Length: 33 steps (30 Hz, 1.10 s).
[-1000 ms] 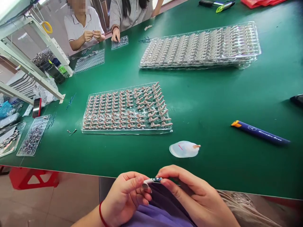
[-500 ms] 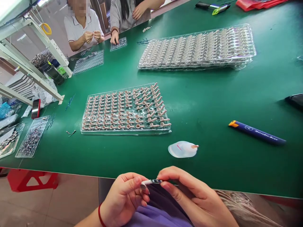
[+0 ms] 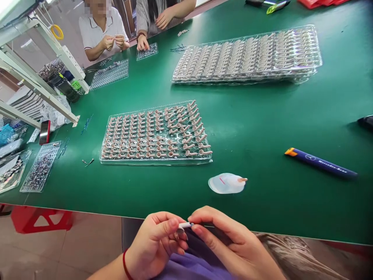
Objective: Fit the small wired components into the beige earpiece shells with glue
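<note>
Near the table's front edge, my left hand (image 3: 155, 243) pinches a white earbud shell (image 3: 184, 225) by its round end, the stem pointing right. My right hand (image 3: 225, 237) is closed at the stem's open end, thumb and forefinger on a small dark circuit strip (image 3: 191, 224). Only a short bit of the strip shows; the rest is hidden by the stem and my fingertips. Beyond my hands lies a clear tray (image 3: 157, 163) with rows of similar earbud shells, and a translucent squeeze bottle (image 3: 225, 183) rests on its side.
A stack of filled clear trays (image 3: 244, 79) stands farther back. To the right lie a blue box cutter (image 3: 323, 163) and a dark object (image 3: 365, 123). On the left are a tray of small parts (image 3: 40, 167), a phone (image 3: 44, 132) and a metal frame (image 3: 67, 112). Two people work across the table.
The dark strip, largely exposed earlier, now shows only a short end at the stem. My right fingertips have moved left, closer to my left hand.
</note>
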Each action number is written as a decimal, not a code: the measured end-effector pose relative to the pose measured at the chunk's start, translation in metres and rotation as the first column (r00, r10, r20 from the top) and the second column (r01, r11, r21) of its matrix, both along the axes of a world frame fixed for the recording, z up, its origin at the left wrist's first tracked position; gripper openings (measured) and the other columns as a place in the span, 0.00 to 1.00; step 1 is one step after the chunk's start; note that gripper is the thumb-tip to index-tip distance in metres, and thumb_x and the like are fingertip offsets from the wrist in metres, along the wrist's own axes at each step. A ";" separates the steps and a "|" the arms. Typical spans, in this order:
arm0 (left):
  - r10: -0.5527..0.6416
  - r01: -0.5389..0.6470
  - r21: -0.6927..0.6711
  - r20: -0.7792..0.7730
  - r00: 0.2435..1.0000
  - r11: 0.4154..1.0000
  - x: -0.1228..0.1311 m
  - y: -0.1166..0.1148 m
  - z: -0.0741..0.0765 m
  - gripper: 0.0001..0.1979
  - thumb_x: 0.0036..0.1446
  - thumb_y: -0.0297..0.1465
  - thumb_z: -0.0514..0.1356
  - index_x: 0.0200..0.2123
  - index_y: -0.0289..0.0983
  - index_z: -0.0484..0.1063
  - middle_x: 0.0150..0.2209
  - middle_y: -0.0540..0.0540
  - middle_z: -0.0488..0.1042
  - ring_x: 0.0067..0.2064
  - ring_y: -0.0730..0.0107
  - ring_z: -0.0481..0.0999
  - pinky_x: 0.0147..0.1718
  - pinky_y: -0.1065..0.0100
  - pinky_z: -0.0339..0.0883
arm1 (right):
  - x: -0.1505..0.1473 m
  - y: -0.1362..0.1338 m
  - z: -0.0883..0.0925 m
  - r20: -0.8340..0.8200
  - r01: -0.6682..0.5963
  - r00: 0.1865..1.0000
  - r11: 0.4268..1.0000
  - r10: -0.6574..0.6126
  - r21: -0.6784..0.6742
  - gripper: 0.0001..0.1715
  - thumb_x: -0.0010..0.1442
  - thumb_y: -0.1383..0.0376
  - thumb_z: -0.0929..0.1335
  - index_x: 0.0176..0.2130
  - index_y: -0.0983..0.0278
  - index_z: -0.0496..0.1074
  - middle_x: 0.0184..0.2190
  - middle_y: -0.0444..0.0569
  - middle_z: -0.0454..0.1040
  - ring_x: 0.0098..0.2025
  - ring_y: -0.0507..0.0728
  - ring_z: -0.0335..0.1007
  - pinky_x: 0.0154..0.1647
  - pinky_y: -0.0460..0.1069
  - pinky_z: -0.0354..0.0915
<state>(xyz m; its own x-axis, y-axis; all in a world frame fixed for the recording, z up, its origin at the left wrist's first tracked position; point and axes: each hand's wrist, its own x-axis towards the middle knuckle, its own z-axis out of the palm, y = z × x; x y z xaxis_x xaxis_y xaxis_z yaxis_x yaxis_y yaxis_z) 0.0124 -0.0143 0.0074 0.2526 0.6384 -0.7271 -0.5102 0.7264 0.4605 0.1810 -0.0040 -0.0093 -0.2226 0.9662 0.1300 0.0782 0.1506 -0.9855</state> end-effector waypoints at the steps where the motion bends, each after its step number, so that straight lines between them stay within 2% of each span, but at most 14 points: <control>1: 0.001 -0.001 -0.004 0.002 1.000 1.000 0.000 0.000 0.000 0.19 0.36 0.39 0.75 0.26 0.30 0.79 0.20 0.47 0.74 0.20 0.79 0.72 0.18 0.80 0.63 | 0.000 0.000 -0.001 -0.001 -0.005 1.000 1.000 0.005 -0.011 0.05 0.61 0.65 0.67 0.34 0.59 0.74 0.27 0.42 0.77 0.28 0.49 0.74 0.30 0.39 0.70; 8: -0.016 0.016 -0.022 0.031 0.999 1.000 0.000 0.000 0.000 0.20 0.36 0.39 0.75 0.28 0.30 0.78 0.21 0.46 0.75 0.20 0.78 0.73 0.19 0.79 0.64 | -0.001 0.000 -0.003 -0.009 0.008 1.000 0.996 -0.009 -0.091 0.10 0.62 0.59 0.67 0.32 0.61 0.75 0.26 0.45 0.77 0.28 0.52 0.75 0.29 0.41 0.72; 15: -0.010 0.011 -0.017 0.027 1.000 1.000 0.001 0.000 0.000 0.19 0.37 0.38 0.75 0.28 0.29 0.78 0.21 0.46 0.75 0.20 0.78 0.73 0.19 0.79 0.64 | 0.000 -0.001 -0.003 0.016 0.059 0.998 0.996 -0.059 -0.066 0.12 0.61 0.57 0.67 0.32 0.61 0.75 0.27 0.46 0.77 0.28 0.52 0.75 0.29 0.41 0.72; 21: -0.016 0.016 0.013 -0.007 1.000 1.000 0.001 0.000 0.001 0.20 0.37 0.39 0.75 0.29 0.31 0.78 0.22 0.47 0.76 0.20 0.77 0.74 0.20 0.78 0.64 | -0.001 -0.002 -0.006 -0.004 -0.013 1.000 0.994 0.012 -0.106 0.11 0.62 0.58 0.67 0.33 0.60 0.76 0.27 0.45 0.77 0.28 0.52 0.75 0.30 0.41 0.71; 25: -0.023 0.024 0.032 -0.022 0.999 0.999 0.001 0.000 0.001 0.18 0.39 0.38 0.75 0.29 0.31 0.79 0.22 0.46 0.76 0.21 0.76 0.75 0.21 0.77 0.64 | -0.001 -0.002 -0.005 -0.019 -0.010 1.000 0.991 0.007 -0.136 0.12 0.62 0.57 0.67 0.32 0.61 0.76 0.25 0.45 0.77 0.27 0.52 0.75 0.29 0.41 0.71; 30: -0.022 0.023 0.036 -0.020 1.000 0.999 0.000 -0.001 -0.001 0.18 0.38 0.38 0.75 0.29 0.30 0.79 0.22 0.45 0.76 0.21 0.75 0.74 0.21 0.76 0.64 | 0.000 -0.001 0.000 -0.032 -0.002 0.999 0.994 -0.002 -0.108 0.14 0.62 0.56 0.67 0.31 0.61 0.75 0.25 0.45 0.76 0.26 0.52 0.74 0.28 0.41 0.71; 33: -0.023 0.025 0.046 -0.042 0.999 0.999 -0.002 -0.002 0.000 0.18 0.37 0.37 0.75 0.29 0.30 0.80 0.22 0.45 0.76 0.21 0.75 0.74 0.22 0.75 0.64 | 0.002 -0.002 -0.002 -0.005 0.062 0.998 0.995 -0.062 -0.083 0.13 0.61 0.56 0.67 0.31 0.61 0.74 0.25 0.45 0.75 0.26 0.51 0.72 0.27 0.41 0.71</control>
